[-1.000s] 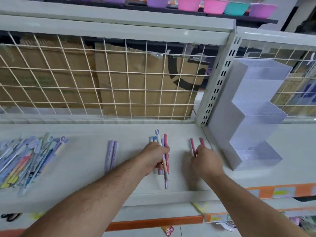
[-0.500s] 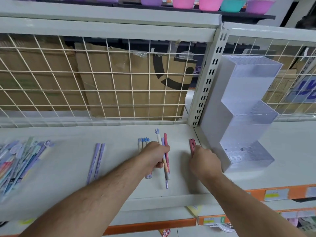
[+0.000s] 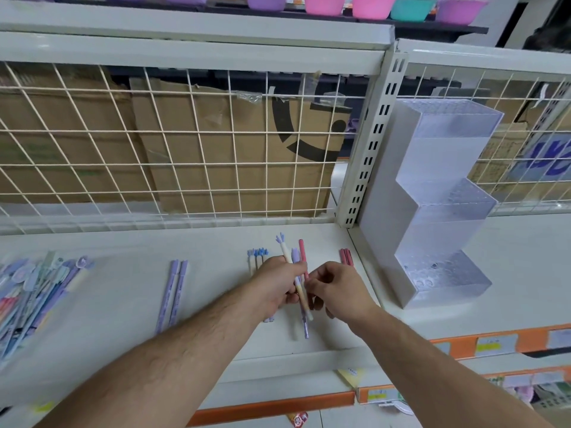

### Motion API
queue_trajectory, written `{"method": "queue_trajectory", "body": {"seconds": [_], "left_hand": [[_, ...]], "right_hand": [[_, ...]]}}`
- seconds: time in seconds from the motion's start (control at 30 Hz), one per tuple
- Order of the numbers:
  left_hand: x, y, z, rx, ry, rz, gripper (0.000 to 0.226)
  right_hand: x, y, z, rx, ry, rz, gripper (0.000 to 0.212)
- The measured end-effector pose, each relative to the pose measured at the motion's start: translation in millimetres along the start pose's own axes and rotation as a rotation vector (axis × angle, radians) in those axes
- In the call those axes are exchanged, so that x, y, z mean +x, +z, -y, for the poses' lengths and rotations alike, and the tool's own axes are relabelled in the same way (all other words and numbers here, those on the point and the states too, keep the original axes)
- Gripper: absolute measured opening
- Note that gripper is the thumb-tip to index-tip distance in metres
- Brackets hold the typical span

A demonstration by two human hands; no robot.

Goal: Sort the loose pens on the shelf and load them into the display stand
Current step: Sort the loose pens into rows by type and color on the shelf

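Observation:
My left hand [image 3: 275,285] grips a small bunch of pens [image 3: 297,273] above the white shelf [image 3: 123,291]: a cream one with a blue top, a purple one and a pink one. My right hand [image 3: 335,288] touches this bunch from the right, its fingers curled at the pens. Two pink pens [image 3: 346,256] lie side by side just behind my right hand. A few white pens with blue tops [image 3: 255,257] lie behind my left hand. Two purple pens [image 3: 173,291] lie further left. The clear stepped display stand [image 3: 438,211] is at the right, with no pens visible in it.
A loose heap of mixed pens [image 3: 34,291] covers the shelf's far left. A wire grid [image 3: 185,143] with cardboard boxes behind it backs the shelf. A perforated upright post [image 3: 370,149] stands beside the stand. Coloured bowls [image 3: 370,7] sit on the shelf above.
My right hand left the two pink pens lying on the shelf and moved left to the bunch in my left hand. The left hand lifted the bunch slightly.

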State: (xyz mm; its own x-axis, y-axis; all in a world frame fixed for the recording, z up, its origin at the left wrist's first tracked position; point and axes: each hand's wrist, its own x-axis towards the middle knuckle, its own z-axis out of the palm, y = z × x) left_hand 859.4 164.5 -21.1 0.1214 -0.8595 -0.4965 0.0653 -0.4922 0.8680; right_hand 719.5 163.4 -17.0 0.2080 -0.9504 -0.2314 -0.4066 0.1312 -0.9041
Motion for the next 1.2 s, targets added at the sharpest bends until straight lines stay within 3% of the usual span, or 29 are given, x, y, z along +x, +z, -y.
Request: {"method": "queue_trajectory", "body": {"seconds": [0.13, 0.23, 0.43, 0.67, 0.97, 1.07, 1.2], "left_hand": [[7, -6, 2, -0.006, -0.022, -0.024, 0.021], [8, -8, 1, -0.029, -0.028, -0.011, 0.022], [9, -11, -2, -0.058, -0.042, 0.002, 0.022], [10, -11, -3, -0.051, -0.049, 0.016, 0.021], [7, -8, -4, -0.058, -0.04, 0.041, 0.022], [4, -10, -4, -0.047, -0.017, 0.048, 0.012], [-1, -18, -1, -0.039, 0.038, 0.038, 0.009]], "right_hand": [[15, -6, -15, -0.48, -0.011, -0.2, 0.005], [22, -12, -19, -0.778, -0.011, -0.24, 0.013], [24, -18, -16, -0.944, -0.036, -0.261, 0.034], [26, -26, -21, -0.924, -0.017, -0.256, 0.008], [21, -29, -24, -0.929, -0.048, -0.285, 0.016], [19, -19, -20, -0.664, -0.133, -0.253, 0.009], [6, -1, 4, -0.127, -0.009, 0.083, 0.008]]}}
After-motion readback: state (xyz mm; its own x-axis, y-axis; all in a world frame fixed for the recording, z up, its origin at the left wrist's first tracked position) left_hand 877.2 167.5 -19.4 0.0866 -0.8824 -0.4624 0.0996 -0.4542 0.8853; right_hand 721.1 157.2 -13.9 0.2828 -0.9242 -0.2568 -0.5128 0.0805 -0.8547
